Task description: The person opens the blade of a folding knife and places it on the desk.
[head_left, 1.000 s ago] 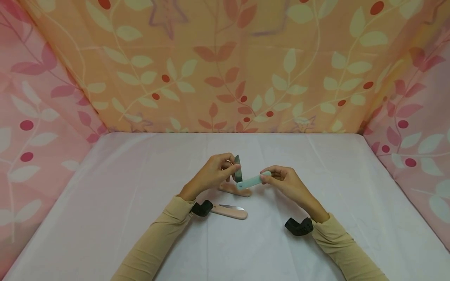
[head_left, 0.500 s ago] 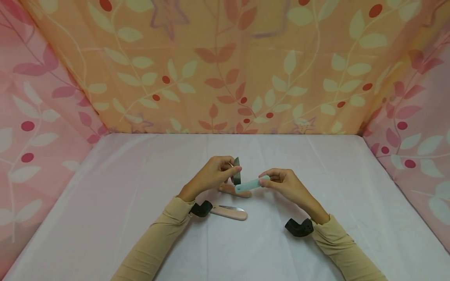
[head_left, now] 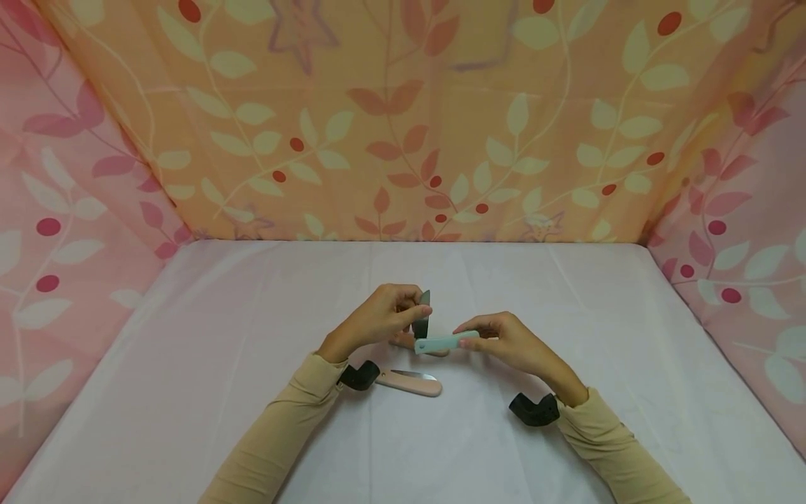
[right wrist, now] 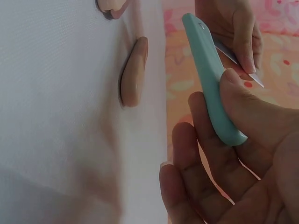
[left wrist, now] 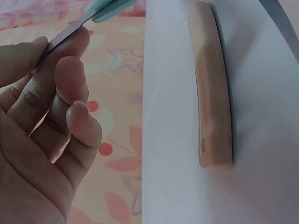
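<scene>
Head view: over a white table [head_left: 252, 420], two hands meet at centre around a folding knife. The left hand [head_left: 378, 318] pinches the dark blade [head_left: 422, 316], which stands nearly upright; the right hand [head_left: 504, 343] pinches the teal handle [head_left: 441, 343], held roughly level, its near end joined to the blade's base. Just behind and below the knife, a tan handle [head_left: 403, 343] lies on the table, mostly hidden. A second tan knife [head_left: 409, 382], a sliver of blade showing, lies near the left wrist. Leaf-print cloth [head_left: 403, 126] walls the scene.

Left wrist view: the left hand [left wrist: 42, 121] has fingers curled, the blade [left wrist: 65, 35] gripped between thumb and fingertip at the top, meeting the teal handle [left wrist: 110, 7]. Beside it a tan knife [left wrist: 212, 88] lies folded on the table [left wrist: 261, 177], apart from the hand.

Right wrist view: the right hand [right wrist: 233, 158] holds the teal handle [right wrist: 210, 79] between thumb and fingers. Beyond, the left hand [right wrist: 233, 32] grips the blade [right wrist: 236, 60]. A tan knife [right wrist: 133, 74] lies on the table [right wrist: 60, 116], another partly visible at the top edge.
</scene>
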A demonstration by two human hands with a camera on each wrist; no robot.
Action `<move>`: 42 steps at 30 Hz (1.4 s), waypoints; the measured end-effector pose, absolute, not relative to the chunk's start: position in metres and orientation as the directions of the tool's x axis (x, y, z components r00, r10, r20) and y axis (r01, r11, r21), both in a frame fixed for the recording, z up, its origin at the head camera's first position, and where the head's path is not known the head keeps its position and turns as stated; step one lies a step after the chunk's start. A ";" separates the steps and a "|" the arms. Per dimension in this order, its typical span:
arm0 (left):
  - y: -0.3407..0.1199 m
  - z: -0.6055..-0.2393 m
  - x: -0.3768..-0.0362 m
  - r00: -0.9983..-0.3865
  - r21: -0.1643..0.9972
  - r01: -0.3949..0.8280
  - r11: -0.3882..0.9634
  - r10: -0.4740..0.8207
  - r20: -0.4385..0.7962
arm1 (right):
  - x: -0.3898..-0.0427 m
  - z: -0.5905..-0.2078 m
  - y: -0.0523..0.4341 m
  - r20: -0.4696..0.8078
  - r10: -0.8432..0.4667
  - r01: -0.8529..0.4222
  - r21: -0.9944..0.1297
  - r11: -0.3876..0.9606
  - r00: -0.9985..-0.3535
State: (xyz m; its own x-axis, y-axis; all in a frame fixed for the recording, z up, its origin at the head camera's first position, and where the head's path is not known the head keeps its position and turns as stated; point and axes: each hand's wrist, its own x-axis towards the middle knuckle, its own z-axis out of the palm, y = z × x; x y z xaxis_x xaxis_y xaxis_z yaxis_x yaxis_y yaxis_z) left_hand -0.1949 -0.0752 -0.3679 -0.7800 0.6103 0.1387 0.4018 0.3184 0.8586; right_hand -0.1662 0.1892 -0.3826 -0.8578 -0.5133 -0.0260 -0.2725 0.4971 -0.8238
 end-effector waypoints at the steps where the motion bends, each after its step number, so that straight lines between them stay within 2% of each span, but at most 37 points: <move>1: -0.075 -0.368 -0.195 -0.779 0.857 0.405 0.318 0.610 0.141 | -0.166 -0.383 0.189 -0.019 -0.514 -0.283 -0.817 0.502 -0.858; 7: -0.074 -0.368 -0.195 -0.782 0.852 0.419 0.313 0.602 0.163 | -0.166 -0.384 0.189 0.022 -0.487 -0.297 -0.817 0.495 -0.873; 14: -0.076 -0.367 -0.196 -0.821 0.856 0.397 0.330 0.545 0.171 | -0.170 -0.390 0.191 0.047 -0.440 -0.254 -0.870 0.423 -0.897; 19: -0.077 -0.365 -0.197 -0.844 0.886 0.359 0.292 0.507 0.175 | -0.171 -0.391 0.192 0.069 -0.381 -0.235 -0.883 0.407 -0.922; 27: -0.077 -0.366 -0.199 -0.867 0.950 0.286 0.130 0.458 0.198 | -0.169 -0.389 0.191 0.103 -0.265 -0.206 -0.893 0.401 -0.959; 35: -0.074 -0.369 -0.200 -0.875 0.966 0.258 -0.026 0.417 0.245 | -0.169 -0.387 0.188 0.144 -0.144 -0.188 -0.912 0.365 -0.979; 42: -0.068 -0.372 -0.198 -0.896 0.970 0.177 -0.169 0.380 0.229 | -0.170 -0.386 0.189 0.150 -0.073 -0.164 -0.946 0.278 -0.986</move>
